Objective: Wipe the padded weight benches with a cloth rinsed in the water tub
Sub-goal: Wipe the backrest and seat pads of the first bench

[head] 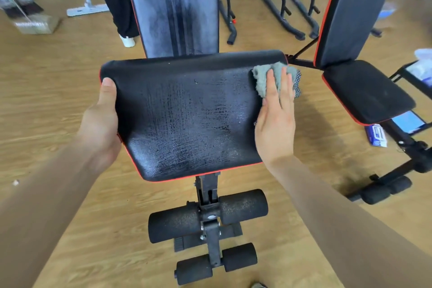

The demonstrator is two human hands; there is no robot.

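Observation:
A black padded seat (184, 119) with red piping fills the middle of the head view; its surface glistens with wet streaks. Its upright backrest (173, 7) rises behind it, also streaked. My left hand (102, 124) grips the seat's left edge, thumb on top. My right hand (277, 119) lies flat with straight fingers on a grey cloth (266, 77), pressing it against the seat's far right corner. A second bench (364, 91) with the same black padding stands to the right. No water tub is in view.
Foam leg rollers (205, 215) sit below the seat. Black metal frames (280, 7) stand behind on the wooden floor. A person's dark trouser leg and white shoe (127, 41) are at the back left, near a white mop (87, 8). A blue-and-white pack (377, 135) lies under the right bench.

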